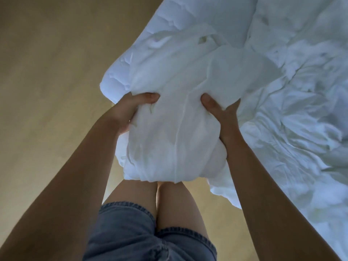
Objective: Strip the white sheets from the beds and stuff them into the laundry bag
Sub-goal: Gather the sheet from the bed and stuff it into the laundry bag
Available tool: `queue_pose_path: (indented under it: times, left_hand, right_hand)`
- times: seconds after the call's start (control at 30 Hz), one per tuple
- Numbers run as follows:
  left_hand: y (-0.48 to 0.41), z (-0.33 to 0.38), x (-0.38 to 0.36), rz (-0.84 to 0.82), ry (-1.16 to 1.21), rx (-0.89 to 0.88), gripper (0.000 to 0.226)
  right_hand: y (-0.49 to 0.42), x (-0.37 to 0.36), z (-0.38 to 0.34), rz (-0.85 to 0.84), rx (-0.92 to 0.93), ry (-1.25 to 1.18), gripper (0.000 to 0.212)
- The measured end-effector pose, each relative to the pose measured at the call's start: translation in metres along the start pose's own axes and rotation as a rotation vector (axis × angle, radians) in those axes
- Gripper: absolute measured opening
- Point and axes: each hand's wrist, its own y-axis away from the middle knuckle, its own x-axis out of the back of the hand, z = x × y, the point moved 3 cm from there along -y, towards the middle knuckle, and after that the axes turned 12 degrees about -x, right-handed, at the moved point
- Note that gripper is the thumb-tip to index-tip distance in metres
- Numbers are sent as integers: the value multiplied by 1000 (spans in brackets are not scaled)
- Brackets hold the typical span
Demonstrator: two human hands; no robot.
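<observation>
the person stands at the corner of the bed [305, 102], which fills the upper right of the frame, and has a bunched white sheet [169, 132] gathered up in both hands at the centre of the frame. the left hand [131, 110] grips the bundle from its left side: the thumb lies across the top of the cloth pointing toward the middle, and the palm cups the fabric, while the other fingers are buried behind the folds, so i cannot tell how tightly they curl. the right hand [224, 117] grips the right side, its thumb pressed into the cloth and the fingers wrapped round the far side, their tips sunk out of sight in the sheet. the bundle hangs down between the 2 forearms, its lower end in front of the bare legs [169, 200], and its upper end still runs onto the bed, where it meets more rumpled white bedding. a quilted pad [216, 25] shows at the top of the frame, with its rounded corner sticking out just above the left hand. denim shorts [122, 234] show at the bottom centre. a plain tan floor [47, 63] fills the left half of the frame and shows again between the legs and the bed edge.
</observation>
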Motion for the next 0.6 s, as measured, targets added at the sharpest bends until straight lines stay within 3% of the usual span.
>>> queue_pose_path:
  times: [0.2, 0.33, 0.6]
  left_hand:
    - [79, 35, 35, 72, 19, -112, 61]
    - [122, 56, 80, 155, 49, -95, 72]
    - [143, 108, 221, 315, 115, -77, 76]
  right_hand:
    - [64, -46, -33, -119, 13, 21, 85]
    - [87, -98, -44, -189, -1, 77, 94]
    - [75, -262, -68, -360, -49, 189, 107]
